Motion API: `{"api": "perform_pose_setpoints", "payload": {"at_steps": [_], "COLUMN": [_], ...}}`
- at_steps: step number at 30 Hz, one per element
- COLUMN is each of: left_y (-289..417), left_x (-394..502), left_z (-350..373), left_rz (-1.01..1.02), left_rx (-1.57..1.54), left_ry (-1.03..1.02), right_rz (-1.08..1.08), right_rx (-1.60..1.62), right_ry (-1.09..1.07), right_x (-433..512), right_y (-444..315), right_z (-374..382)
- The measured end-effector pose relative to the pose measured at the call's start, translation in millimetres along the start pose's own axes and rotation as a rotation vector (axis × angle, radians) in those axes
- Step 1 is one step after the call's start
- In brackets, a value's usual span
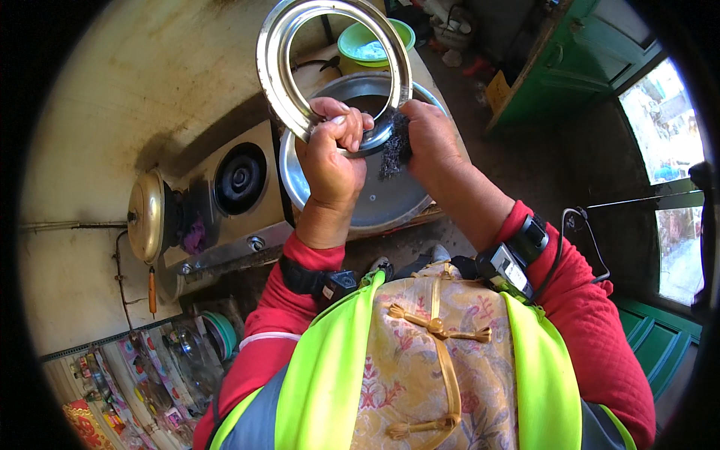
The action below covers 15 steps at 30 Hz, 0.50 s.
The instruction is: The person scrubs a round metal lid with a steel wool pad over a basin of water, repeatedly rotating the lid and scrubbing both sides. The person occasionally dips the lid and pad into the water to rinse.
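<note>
A shiny metal ring point(274, 79), wide and ridged with a large open centre, is held up tilted in front of me. My left hand point(336, 149) grips its lower left rim, fingers curled through the opening. My right hand point(436, 138) presses a dark steel-wool scouring pad point(396, 146) against the ring's lower right rim. Beneath both hands sits a large round metal basin point(360, 205) with greyish water in it. The part of the ring under my left fingers is hidden.
Left of the basin is a gas stove point(239, 174), with a lidded pan point(147, 216) on its far burner. A green plastic bowl point(406, 35) stands behind the basin. Shelves point(152, 388) with kitchenware are at lower left. A green door point(568, 73) is at the right.
</note>
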<state>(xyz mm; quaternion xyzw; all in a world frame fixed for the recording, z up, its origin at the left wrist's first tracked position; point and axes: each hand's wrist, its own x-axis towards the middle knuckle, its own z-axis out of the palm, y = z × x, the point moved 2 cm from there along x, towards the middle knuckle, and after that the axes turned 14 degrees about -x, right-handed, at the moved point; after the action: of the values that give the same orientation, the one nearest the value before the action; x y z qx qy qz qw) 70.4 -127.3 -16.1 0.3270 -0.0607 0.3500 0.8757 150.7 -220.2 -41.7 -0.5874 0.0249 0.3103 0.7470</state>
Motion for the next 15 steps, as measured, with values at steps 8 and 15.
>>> {"api": "perform_pose_setpoints", "payload": {"at_steps": [8,15], "left_y": [13.7,27.9], "left_x": [12.9,22.7], "left_z": [-5.0,-10.7], "left_rz": [0.01,0.054], "left_rx": [0.013,0.105], "left_ry": [0.051,0.029], "right_rz": [-0.14,-0.177], "right_rx": [-0.134,-0.181], "right_ry": [0.011,-0.21], "right_x": [3.7,-19.6], "right_y": [11.4,16.9], "right_z": [12.5,36.4]}}
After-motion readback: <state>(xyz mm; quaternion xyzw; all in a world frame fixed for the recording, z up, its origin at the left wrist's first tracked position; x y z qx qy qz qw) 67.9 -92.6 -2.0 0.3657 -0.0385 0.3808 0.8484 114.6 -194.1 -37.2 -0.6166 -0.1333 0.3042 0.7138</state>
